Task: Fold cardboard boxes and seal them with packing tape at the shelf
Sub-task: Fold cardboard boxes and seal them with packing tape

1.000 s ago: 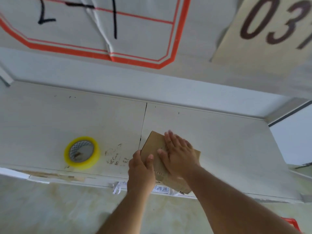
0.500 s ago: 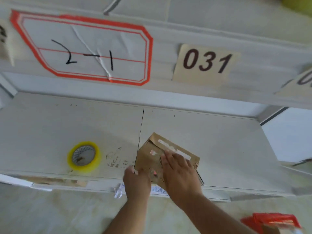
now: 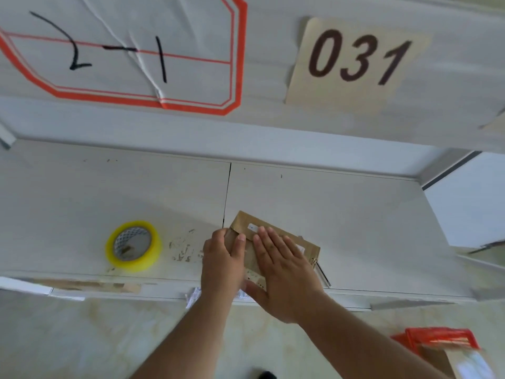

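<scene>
Box (image 3: 276, 236): flat brown cardboard, lying on shelf (image 3: 355, 228) near its front edge.
Right hand (image 3: 284, 272): fingers straight, pressing box top.
Left hand (image 3: 221, 266): thumb and fingers gripping box's left end.
Tape roll (image 3: 133, 245): yellow, left of box, apart.

Counted around the shelf (image 3: 341, 214): one cardboard box (image 3: 276, 236) on it, with two hands on the box — left hand (image 3: 221, 265), right hand (image 3: 284, 272). One tape roll (image 3: 134, 245) lies left of the box; two paper labels hang above the shelf — red-bordered label (image 3: 123, 50), 031 label (image 3: 355, 61).
</scene>
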Motion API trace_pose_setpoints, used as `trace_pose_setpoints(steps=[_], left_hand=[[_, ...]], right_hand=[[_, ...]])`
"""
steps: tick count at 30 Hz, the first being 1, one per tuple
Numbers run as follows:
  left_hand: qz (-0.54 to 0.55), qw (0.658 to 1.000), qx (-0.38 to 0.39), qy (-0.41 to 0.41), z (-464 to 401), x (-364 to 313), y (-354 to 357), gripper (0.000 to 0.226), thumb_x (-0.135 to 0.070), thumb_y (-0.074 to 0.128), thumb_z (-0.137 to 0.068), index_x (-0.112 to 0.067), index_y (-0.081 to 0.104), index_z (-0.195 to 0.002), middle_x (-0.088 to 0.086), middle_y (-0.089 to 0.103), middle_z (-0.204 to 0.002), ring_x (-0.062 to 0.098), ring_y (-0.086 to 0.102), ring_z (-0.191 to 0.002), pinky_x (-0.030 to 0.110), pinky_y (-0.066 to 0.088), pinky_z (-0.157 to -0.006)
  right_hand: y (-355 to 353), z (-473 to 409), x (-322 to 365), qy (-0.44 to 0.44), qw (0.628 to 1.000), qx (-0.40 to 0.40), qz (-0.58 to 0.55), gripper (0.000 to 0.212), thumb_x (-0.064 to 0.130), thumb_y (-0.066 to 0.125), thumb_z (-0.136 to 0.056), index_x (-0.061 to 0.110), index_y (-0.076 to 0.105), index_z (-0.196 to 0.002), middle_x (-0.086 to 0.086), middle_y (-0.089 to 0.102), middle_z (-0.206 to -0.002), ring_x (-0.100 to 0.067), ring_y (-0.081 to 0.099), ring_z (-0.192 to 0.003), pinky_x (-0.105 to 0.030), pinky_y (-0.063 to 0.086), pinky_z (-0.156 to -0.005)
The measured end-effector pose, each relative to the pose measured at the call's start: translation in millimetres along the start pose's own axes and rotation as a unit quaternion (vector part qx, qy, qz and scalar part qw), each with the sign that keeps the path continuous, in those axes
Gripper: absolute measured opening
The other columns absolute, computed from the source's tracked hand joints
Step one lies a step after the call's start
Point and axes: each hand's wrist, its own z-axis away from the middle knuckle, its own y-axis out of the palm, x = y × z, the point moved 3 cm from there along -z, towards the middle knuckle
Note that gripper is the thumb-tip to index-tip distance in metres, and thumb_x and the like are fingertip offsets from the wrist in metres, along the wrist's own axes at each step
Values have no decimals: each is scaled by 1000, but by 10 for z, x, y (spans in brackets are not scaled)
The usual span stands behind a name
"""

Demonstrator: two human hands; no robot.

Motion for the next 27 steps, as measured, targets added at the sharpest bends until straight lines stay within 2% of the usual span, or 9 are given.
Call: trace_pose_setpoints(steps=[5,8,11,14,17,19,21,23,27], left_hand=[[7,1000,2,2,32,-13,34,41,-50,54,-101,-27,51,-134,1,51,-119,21,58,-100,37,53,-81],[8,1000,5,7,25,-22,18,37,-48,53,-102,-27,51,-132,0,51,-119,15,57,-96,34,51,-78],[25,1000,16,1,-6,1,33,39,-47,55,-102,-25,50,-134,3,49,-123,19,58,-97,31,52,-74],[30,999,14,-10,48,7,14,54,-48,60,-100,-19,45,-142,9,50,-133,21,59,-104,26,50,-73],[91,985,-39,-142,175,92,-30,91,-60,70,-88,-13,30,-155,17,38,-153,36,60,-123,47,58,-95],[209,934,-35,-287,355,137,32,81,-66,66,-88,-13,44,-145,19,53,-142,38,67,-114,51,62,-86],[329,878,26,-346,511,81,148,53,-63,54,-98,-17,62,-123,15,71,-117,32,73,-100,46,65,-73],[376,869,46,-320,537,51,214,41,-53,48,-105,-19,64,-121,12,74,-113,30,74,-101,49,65,-78],[351,876,93,-317,456,170,259,30,-33,51,-102,-14,73,-110,11,79,-101,30,73,-100,47,57,-95]], right_hand=[[-189,-76,-109,14,989,115,88,107,89,-4,-88,12,-22,-160,-7,-29,-169,-24,-28,-156,-61,-14,-123],[-259,-319,-239,70,984,157,51,132,103,6,-72,9,-28,-158,-10,-25,-170,-27,-16,-159,-56,-7,-127],[-311,-468,-315,66,980,186,-32,151,109,31,-59,11,-17,-163,-6,8,-171,-29,16,-157,-46,18,-127],[-391,-486,-502,112,960,191,-173,112,99,51,-66,33,28,-154,7,52,-141,-21,54,-127,-42,47,-106],[-354,-353,-762,173,934,186,-251,58,83,48,-85,42,57,-125,16,67,-104,-11,66,-99,-39,55,-92],[-339,-202,-800,193,924,173,-279,51,75,47,-93,45,58,-133,19,69,-110,-11,66,-105,-38,54,-96],[-364,-63,-720,177,933,132,-284,49,63,46,-100,51,45,-147,18,67,-129,-15,64,-119,-37,52,-101],[-393,59,-529,118,971,51,-203,53,49,42,-104,46,36,-156,14,58,-148,-19,57,-131,-37,48,-105],[-120,300,-75,33,993,-103,-56,56,48,38,-99,28,55,-148,6,57,-152,-23,63,-130,-46,55,-100]])
